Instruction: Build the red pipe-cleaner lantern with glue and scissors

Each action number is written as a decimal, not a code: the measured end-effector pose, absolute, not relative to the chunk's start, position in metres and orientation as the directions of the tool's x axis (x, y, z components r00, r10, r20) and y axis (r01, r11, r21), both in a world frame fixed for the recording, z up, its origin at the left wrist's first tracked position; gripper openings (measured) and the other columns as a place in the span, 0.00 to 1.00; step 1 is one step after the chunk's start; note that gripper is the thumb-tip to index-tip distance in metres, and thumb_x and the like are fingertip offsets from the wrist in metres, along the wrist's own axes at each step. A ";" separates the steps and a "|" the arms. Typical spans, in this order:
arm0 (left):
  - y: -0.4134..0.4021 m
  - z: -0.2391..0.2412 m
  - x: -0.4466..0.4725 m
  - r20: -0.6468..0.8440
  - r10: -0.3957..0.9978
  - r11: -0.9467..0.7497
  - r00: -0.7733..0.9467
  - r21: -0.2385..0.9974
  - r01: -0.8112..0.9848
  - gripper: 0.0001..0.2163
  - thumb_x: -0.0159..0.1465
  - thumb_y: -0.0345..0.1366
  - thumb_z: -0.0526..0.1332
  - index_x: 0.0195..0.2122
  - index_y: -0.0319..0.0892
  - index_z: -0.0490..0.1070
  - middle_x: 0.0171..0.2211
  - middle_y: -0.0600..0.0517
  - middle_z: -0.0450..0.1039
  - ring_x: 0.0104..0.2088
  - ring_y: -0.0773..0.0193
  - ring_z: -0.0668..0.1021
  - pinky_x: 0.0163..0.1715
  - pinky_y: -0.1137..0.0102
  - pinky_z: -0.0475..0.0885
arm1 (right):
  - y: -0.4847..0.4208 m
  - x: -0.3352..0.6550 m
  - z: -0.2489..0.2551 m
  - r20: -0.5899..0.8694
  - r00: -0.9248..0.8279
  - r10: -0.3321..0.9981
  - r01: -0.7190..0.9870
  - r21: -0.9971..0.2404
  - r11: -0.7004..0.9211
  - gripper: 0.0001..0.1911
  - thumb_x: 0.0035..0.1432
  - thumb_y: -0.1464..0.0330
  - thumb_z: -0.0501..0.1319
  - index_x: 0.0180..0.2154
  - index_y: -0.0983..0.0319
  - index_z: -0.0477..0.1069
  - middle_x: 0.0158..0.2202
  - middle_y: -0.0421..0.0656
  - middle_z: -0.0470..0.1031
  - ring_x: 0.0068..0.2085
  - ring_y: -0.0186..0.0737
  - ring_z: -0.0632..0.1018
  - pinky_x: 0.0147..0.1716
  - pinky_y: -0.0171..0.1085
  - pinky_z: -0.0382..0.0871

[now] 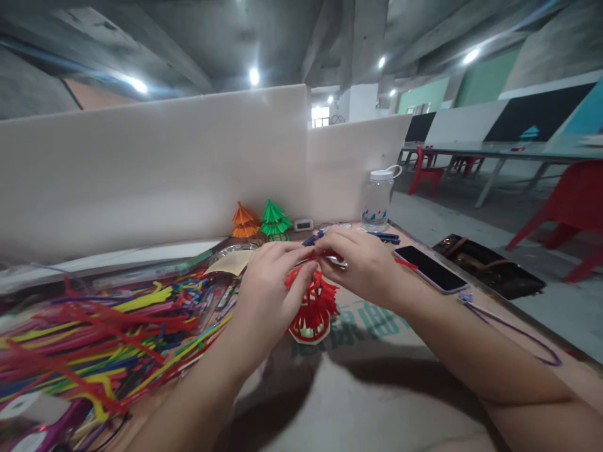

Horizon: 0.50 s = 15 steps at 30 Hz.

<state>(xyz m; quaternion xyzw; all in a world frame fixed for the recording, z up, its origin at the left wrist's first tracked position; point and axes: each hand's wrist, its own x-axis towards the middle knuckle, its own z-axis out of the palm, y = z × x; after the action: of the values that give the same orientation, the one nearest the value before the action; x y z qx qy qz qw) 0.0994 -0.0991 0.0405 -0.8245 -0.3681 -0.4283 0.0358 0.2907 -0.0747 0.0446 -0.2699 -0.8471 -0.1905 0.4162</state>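
Observation:
A small red fringed pagoda-shaped craft (315,304) stands on a pale, red-edged base in front of me. My left hand (271,282) is closed at its upper left side, thumb and fingers around the top. My right hand (353,257) is closed above it on the right, its fingertips meeting those of the left. A shiny metallic piece (337,261) shows under the right fingers; its kind is unclear. The hands hide the top of the craft and whatever the right fingertips pinch. A thin red strip (406,263) shows beyond the right wrist.
Coloured fuzzy strips (103,333) pile up at the left. An orange pagoda-shaped craft (244,221) and a green one (275,220) stand at the back, near a water bottle (377,201). A phone (431,269) and purple cord (518,333) lie at the right.

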 end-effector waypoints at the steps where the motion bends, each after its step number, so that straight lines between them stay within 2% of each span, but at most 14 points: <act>1: -0.100 0.043 0.101 0.744 0.570 -0.724 0.349 0.254 0.641 0.10 0.70 0.37 0.58 0.47 0.43 0.77 0.44 0.47 0.79 0.47 0.56 0.76 0.50 0.60 0.69 | -0.075 0.290 0.047 0.818 -0.497 0.290 0.620 0.100 0.778 0.04 0.64 0.72 0.58 0.34 0.62 0.70 0.31 0.43 0.76 0.31 0.37 0.74 0.32 0.35 0.63; 5: -0.107 0.049 0.110 0.785 0.554 -0.721 0.278 0.285 0.631 0.11 0.70 0.37 0.58 0.43 0.42 0.79 0.41 0.47 0.79 0.45 0.57 0.77 0.49 0.62 0.69 | -0.077 0.286 0.056 0.865 -0.423 0.269 0.665 0.095 0.741 0.07 0.65 0.72 0.55 0.34 0.61 0.70 0.30 0.43 0.74 0.30 0.36 0.70 0.32 0.35 0.62; 8: -0.118 0.046 0.123 0.706 0.622 -0.737 0.337 0.383 0.557 0.14 0.70 0.38 0.56 0.33 0.42 0.80 0.38 0.48 0.78 0.43 0.57 0.77 0.45 0.65 0.69 | -0.080 0.283 0.061 0.877 -0.403 0.263 0.662 0.080 0.745 0.09 0.68 0.69 0.54 0.34 0.61 0.70 0.30 0.42 0.72 0.29 0.36 0.69 0.32 0.35 0.61; 10: -0.123 0.043 0.129 0.678 0.648 -0.724 0.347 0.409 0.555 0.16 0.70 0.39 0.55 0.30 0.42 0.80 0.37 0.47 0.78 0.43 0.56 0.76 0.44 0.64 0.69 | -0.081 0.284 0.062 0.882 -0.403 0.245 0.649 0.086 0.756 0.11 0.69 0.66 0.55 0.34 0.61 0.70 0.30 0.42 0.71 0.30 0.36 0.69 0.32 0.35 0.60; 13: -0.125 0.039 0.124 0.677 0.681 -0.695 0.279 0.479 0.535 0.15 0.69 0.45 0.58 0.34 0.41 0.80 0.39 0.47 0.79 0.45 0.55 0.77 0.49 0.63 0.68 | -0.083 0.294 0.059 0.898 -0.382 0.217 0.676 0.112 0.728 0.10 0.69 0.66 0.55 0.35 0.62 0.71 0.30 0.42 0.71 0.30 0.37 0.69 0.33 0.36 0.60; 15: -0.122 0.036 0.112 0.593 0.775 -0.611 0.218 0.615 0.498 0.19 0.67 0.52 0.59 0.41 0.41 0.79 0.43 0.45 0.80 0.45 0.55 0.78 0.47 0.64 0.70 | -0.084 0.306 0.052 0.894 -0.386 0.227 0.698 0.123 0.705 0.10 0.68 0.66 0.56 0.35 0.62 0.71 0.30 0.43 0.72 0.30 0.37 0.70 0.32 0.36 0.60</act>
<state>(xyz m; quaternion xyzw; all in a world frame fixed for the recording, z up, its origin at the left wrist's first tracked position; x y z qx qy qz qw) 0.1118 -0.1217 0.0360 -0.7663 -0.4152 -0.4674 -0.1482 0.3065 -0.0844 0.0521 -0.2913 -0.7941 -0.2500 0.4712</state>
